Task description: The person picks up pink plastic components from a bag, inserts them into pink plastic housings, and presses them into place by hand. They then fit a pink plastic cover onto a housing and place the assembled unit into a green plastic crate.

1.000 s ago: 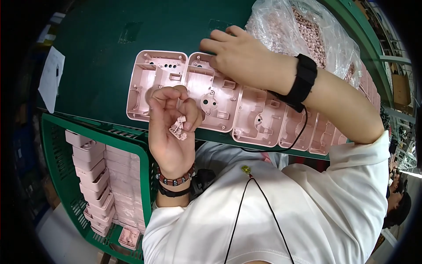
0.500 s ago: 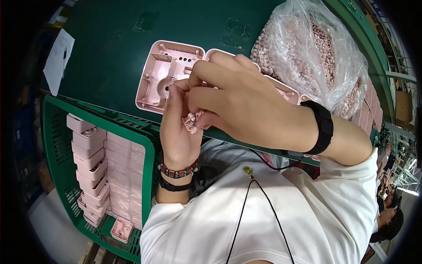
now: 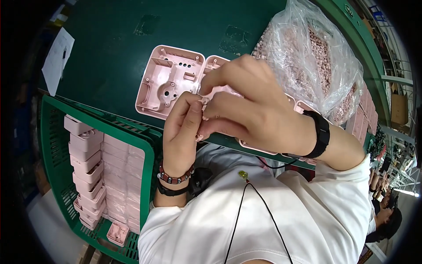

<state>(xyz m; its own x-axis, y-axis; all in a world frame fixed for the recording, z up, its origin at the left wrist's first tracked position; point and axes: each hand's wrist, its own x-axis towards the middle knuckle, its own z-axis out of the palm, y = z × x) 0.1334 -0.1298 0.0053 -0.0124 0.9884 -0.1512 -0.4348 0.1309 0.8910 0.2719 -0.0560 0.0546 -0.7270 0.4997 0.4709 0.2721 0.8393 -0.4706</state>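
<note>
My left hand (image 3: 181, 132) is closed around several small pink plastic parts (image 3: 205, 102), with its thumb bent up against them. Fingers of my right hand (image 3: 252, 103) meet the left ones and pinch at the same small parts, which they partly hide. Just beyond my hands, an open pink plastic housing (image 3: 158, 72) lies on the green table, showing screw posts, round holes and a curved inner wall. A second pink housing (image 3: 213, 62) sits against its right side, mostly covered by my right hand. Further pink housings (image 3: 303, 106) show beside my right wrist.
A clear plastic bag (image 3: 303, 57) full of small pink parts lies at the back right of the green table (image 3: 105, 53). At the left, a green basket (image 3: 149, 185) holds stacked pink housings (image 3: 88, 165). White paper (image 3: 58, 61) lies at the left edge. Another person (image 3: 387, 220) is at far right.
The left hand's fingers have curled over the small parts, which lay on its palm before. My right hand has shifted slightly right, uncovering more of the nearest housing.
</note>
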